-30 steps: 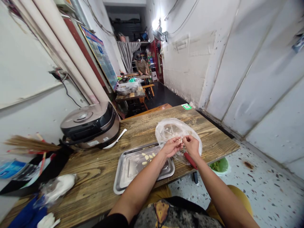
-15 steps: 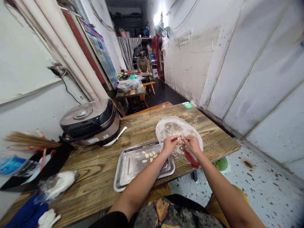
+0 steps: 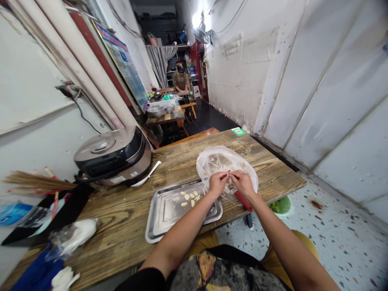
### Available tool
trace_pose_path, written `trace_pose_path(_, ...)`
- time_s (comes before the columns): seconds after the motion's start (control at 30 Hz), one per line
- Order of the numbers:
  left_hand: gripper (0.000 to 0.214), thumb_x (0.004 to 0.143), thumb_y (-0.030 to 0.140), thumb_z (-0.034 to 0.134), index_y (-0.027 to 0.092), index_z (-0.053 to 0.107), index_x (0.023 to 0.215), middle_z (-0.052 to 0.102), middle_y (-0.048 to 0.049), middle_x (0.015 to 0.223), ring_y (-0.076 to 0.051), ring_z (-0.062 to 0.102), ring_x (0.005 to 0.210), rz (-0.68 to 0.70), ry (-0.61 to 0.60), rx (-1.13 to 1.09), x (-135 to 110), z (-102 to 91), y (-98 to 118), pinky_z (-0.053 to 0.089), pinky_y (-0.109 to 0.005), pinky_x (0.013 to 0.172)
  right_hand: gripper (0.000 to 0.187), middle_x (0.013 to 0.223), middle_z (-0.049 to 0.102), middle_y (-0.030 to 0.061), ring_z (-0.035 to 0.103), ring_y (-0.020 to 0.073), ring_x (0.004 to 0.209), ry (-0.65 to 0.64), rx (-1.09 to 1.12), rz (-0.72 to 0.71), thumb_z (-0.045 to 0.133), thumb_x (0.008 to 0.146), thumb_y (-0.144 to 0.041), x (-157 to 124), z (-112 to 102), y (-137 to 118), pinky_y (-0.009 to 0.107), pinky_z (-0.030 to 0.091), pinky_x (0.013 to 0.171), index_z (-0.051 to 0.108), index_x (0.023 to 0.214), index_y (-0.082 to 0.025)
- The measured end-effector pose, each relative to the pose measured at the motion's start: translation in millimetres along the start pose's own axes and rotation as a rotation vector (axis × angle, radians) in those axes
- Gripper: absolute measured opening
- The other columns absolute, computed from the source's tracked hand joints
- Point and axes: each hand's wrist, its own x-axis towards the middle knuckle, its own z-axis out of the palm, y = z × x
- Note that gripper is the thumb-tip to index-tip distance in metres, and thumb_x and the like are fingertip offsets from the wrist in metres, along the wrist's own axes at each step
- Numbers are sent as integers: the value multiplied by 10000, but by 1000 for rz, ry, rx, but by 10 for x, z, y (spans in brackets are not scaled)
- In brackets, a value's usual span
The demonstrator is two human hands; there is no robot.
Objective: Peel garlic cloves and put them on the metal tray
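My left hand (image 3: 218,183) and my right hand (image 3: 243,184) meet fingertip to fingertip above a clear plastic bag (image 3: 209,158) lying open on the table. Both are closed in a pinch on a small garlic clove (image 3: 228,175), mostly covered by the fingers. Papery skins and bits lie inside the bag. A red-handled knife (image 3: 243,201) rests at the bag's near edge under my right wrist, its blade out of sight. Left of the bag, a metal tray (image 3: 169,212) carries several peeled garlic cloves (image 3: 187,197); my left forearm crosses above its right part.
On the wooden table (image 3: 121,214) stand a rice cooker (image 3: 112,155) and a white spoon (image 3: 147,174) beside it. A black holder with chopsticks (image 3: 39,180) and a bagged white bundle (image 3: 80,234) are at left. A green basin (image 3: 281,205) sits on the floor. Another person (image 3: 181,79) works far back.
The fingertips of both hands have drawn closer together around the clove. The view has shifted slightly; the tray and knife stay in place.
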Motion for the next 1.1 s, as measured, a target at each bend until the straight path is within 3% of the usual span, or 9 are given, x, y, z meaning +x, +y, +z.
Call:
trace_pose_path(0.33,188,718,79,597,181,712,826,696,-49,840,-146,616,796,187,58,270,-27,14,140,476,-278,773,206,674,637,46,546,137,610,39,-154,-56,487,774,-178,-1,-18,-101,225,390,593,682,706,-168)
trace_pose_path(0.57,205,703,57,595,195,715,797,699,-42,833,-146,624,802,184,76,244,-51,28,98,490,-298,791,177,579,600,24,513,121,533,142,-190,61,515,706,-201,-10,55,-111,221,357,540,642,590,-162)
trace_pose_path(0.67,176,697,105,613,186,716,815,700,-51,840,-160,632,787,101,39,106,-48,31,85,499,-319,789,162,608,630,27,544,129,561,148,-96,133,518,687,-224,0,60,-47,219,383,565,651,620,-160)
trace_pose_path(0.8,308,631,256,706,124,692,909,695,-63,762,-165,639,666,-186,-65,-335,-37,33,111,526,-336,715,185,592,646,30,568,144,556,142,26,331,523,672,-276,16,41,140,218,397,546,642,613,-148)
trace_pose_path(0.93,423,574,289,753,98,671,943,689,-62,768,-138,629,654,-287,-129,-555,-26,30,156,514,-322,739,236,511,609,24,549,144,505,86,-90,447,548,671,-322,4,15,289,220,361,497,605,514,-154)
trace_pose_path(1.0,425,585,285,745,100,667,960,687,-58,766,-116,614,624,-275,-131,-533,-16,30,148,510,-296,712,264,515,606,22,544,143,507,54,-130,419,544,695,-349,-2,-9,293,223,360,500,613,522,-161)
trace_pose_path(1.1,390,615,257,717,108,666,972,688,-53,743,-112,604,599,-201,-98,-407,7,33,93,506,-272,662,244,684,662,34,579,148,621,15,-47,242,509,736,-344,5,-64,215,232,410,594,678,679,-177)
